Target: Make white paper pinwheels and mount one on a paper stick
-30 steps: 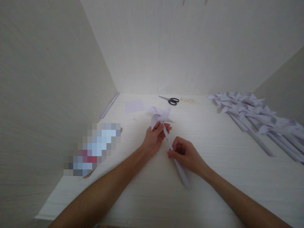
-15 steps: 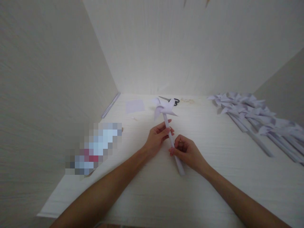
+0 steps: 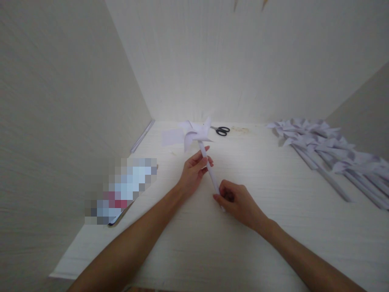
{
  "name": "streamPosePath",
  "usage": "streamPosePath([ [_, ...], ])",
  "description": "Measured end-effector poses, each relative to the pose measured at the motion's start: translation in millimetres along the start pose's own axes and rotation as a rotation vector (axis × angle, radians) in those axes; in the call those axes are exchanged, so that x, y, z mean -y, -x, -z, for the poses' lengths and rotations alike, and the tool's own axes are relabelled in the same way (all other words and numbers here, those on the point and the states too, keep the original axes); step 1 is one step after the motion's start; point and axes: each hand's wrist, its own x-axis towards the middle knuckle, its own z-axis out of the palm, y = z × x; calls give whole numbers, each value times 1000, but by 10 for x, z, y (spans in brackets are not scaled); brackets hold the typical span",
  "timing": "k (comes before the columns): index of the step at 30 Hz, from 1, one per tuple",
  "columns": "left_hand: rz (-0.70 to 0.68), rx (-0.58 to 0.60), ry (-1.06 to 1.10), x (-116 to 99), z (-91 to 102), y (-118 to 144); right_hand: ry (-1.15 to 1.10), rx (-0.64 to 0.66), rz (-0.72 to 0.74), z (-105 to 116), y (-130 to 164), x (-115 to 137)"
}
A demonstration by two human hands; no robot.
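A white paper pinwheel [image 3: 197,133] on a rolled paper stick is held tilted above the table, its blades pointing away from me. My left hand [image 3: 194,168] grips the upper part of the stick, just below the blades. Lower down, the fingers of my right hand [image 3: 235,200] are closed around the stick near its bottom end. Behind the blades lies a square sheet of paper [image 3: 172,137], partly covered by them. Black-handled scissors [image 3: 222,130] rest to the right of the blades, with part of their metal hidden.
Several finished paper pinwheels [image 3: 319,140] lie in a row along the right side. Thin rolled paper sticks [image 3: 142,136] lean by the left wall. A pixelated phone-like object [image 3: 129,190] is at the left. Small light-coloured bits [image 3: 240,129] lie near the back wall.
The pinwheel has moved left and slightly up, its blades turned to another angle. My left hand moved left with it. My right hand sits closer to the stick's bottom end.
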Motion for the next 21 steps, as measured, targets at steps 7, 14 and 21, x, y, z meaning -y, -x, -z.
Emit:
streamPosePath([
  [7, 9, 12, -5, -7, -28, 13, 47, -38, 27, -13, -16, 46],
  [14, 78, 86, -96, 35, -21, 36, 13, -25, 11, -8, -11, 43],
  [21, 173, 273, -273, 33, -3, 76, -70, -66, 2, -19, -14, -26],
])
